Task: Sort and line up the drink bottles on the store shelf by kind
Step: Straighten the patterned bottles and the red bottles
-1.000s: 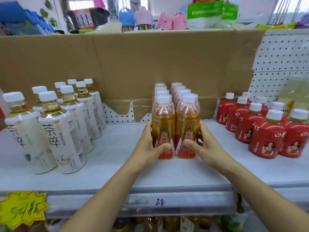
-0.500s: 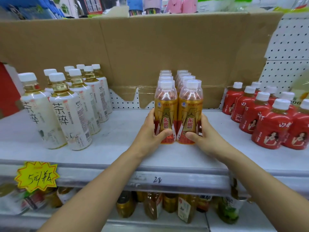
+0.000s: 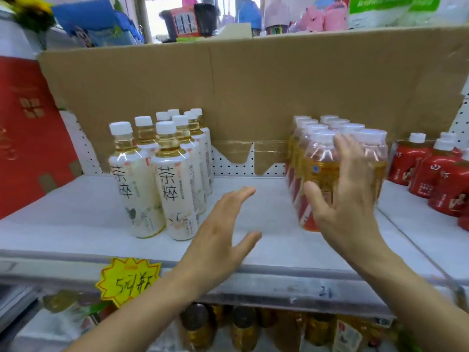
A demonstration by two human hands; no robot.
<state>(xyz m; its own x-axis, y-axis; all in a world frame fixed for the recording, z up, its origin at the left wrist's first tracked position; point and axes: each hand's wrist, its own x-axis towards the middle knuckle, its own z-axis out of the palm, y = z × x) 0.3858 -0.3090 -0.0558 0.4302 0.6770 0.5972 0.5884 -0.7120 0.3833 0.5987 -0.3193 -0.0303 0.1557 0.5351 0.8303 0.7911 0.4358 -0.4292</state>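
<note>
L hand (image 3: 218, 240), R hand (image 3: 347, 199) fingers spread, empty; orange bottles (image 3: 320, 166) just behind R fingers.

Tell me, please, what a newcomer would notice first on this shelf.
Two open hands hover mid-frame: the left hand over the shelf, the right hand before the orange bottles packed in two rows. White tea bottles stand to the left, red bottles at the right, cardboard behind.

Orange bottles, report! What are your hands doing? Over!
Left hand open, above the shelf, holding nothing. Right hand open, in front of the orange bottles. Orange bottles upright in two rows. Nothing blocking them.
</note>
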